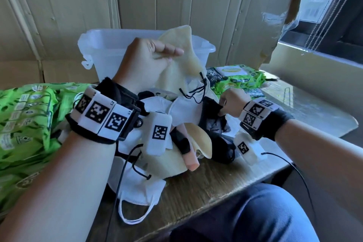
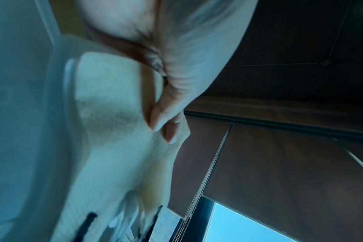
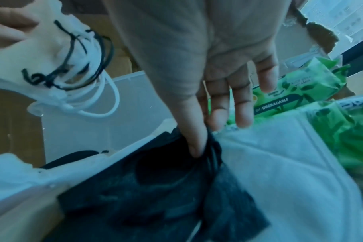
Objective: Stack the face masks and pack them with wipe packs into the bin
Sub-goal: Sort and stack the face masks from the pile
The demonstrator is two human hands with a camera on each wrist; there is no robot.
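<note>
Though blurred, bin (image 2: 21,114) wall

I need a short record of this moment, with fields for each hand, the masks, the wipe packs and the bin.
left hand: left hand holds cream masks raised in front of the bin
right hand: right hand pinches a black mask in the pile
loose masks: white, cream and black masks heaped on the table
wipe packs: green wipe packs right of the bin; more green packs at far left
bin: clear plastic bin behind the pile; contents cannot be told
</note>
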